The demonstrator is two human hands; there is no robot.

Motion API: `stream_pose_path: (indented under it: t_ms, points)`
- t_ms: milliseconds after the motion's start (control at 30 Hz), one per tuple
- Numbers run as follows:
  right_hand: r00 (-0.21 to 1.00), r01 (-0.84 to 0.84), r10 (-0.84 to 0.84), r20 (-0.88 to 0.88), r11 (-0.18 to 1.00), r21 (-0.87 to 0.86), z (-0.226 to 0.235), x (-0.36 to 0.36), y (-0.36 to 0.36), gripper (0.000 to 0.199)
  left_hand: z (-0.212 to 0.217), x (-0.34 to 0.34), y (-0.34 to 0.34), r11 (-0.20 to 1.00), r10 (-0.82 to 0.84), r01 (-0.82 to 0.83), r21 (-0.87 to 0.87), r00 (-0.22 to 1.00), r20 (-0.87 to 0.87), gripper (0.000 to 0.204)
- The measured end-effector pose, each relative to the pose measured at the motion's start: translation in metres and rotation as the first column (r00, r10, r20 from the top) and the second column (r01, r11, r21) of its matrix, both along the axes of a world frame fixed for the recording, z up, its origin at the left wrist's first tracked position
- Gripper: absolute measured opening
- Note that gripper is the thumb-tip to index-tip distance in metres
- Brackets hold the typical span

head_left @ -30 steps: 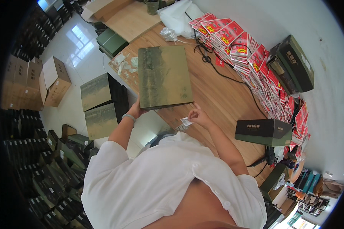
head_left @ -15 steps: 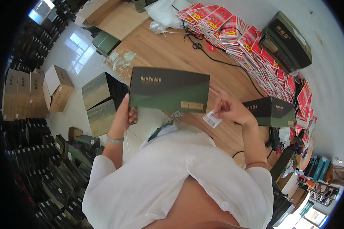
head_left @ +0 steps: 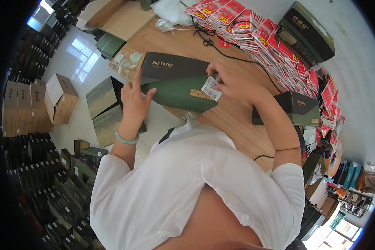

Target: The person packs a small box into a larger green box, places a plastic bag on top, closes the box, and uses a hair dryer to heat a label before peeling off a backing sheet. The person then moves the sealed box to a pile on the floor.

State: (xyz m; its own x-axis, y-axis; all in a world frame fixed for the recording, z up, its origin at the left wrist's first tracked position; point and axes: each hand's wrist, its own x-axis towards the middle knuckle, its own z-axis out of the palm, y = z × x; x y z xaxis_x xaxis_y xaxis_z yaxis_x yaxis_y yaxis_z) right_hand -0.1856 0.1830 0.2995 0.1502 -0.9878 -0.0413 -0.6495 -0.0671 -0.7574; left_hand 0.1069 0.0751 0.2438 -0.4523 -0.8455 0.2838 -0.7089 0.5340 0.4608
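A long dark green box [head_left: 175,85] lies on its side across the front of the wooden table [head_left: 221,121], one narrow green face toward me. My left hand [head_left: 134,102] presses flat against the box's left end, fingers spread. My right hand [head_left: 231,83] pinches a small white barcode label [head_left: 210,88] against the box's green face, next to a small gold sticker. A green bangle sits on my left wrist.
Rows of red packets [head_left: 271,41] line the table's back edge beside a dark machine [head_left: 306,29] and a black cable. Another dark green box [head_left: 296,108] stands at the right. Cardboard cartons [head_left: 58,98] and stacked green boxes [head_left: 108,108] fill the floor at left.
The box has gone from lying flat with its lid up to resting on its side. My right hand has brought the white label from the table onto the box's face.
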Motion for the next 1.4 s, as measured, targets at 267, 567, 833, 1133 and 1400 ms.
stream_pose_path:
  t_ms: [267, 567, 833, 1133, 1400]
  points:
    - [0.972, -0.17, 0.187, -0.142, 0.978, 0.123, 0.001, 0.013, -0.043, 0.044, -0.005, -0.036, 0.037, 0.883, -0.468, 0.454, -0.118, 0.861, -0.198, 0.046]
    - [0.995, -0.037, 0.051, -0.085, 0.988, 0.152, -0.018, 0.014, -0.047, 0.042, -0.014, -0.039, 0.039, 0.861, -0.506, 0.488, -0.142, 0.846, -0.168, 0.038]
    - [0.993, 0.019, -0.006, -0.116, 0.994, 0.112, -0.013, 0.022, -0.035, 0.042, -0.014, -0.04, 0.037, 0.841, -0.535, 0.516, -0.163, 0.837, -0.113, 0.042]
    - [0.991, 0.052, -0.042, -0.124, 0.995, 0.079, -0.028, 0.021, -0.035, 0.043, -0.015, -0.042, 0.036, 0.83, -0.546, 0.528, -0.181, 0.834, -0.071, 0.045]
    - [0.984, 0.006, 0.003, -0.179, 0.999, 0.048, -0.022, 0.026, -0.036, 0.042, -0.014, -0.047, 0.046, 0.849, -0.491, 0.487, -0.205, 0.871, 0.031, 0.055]
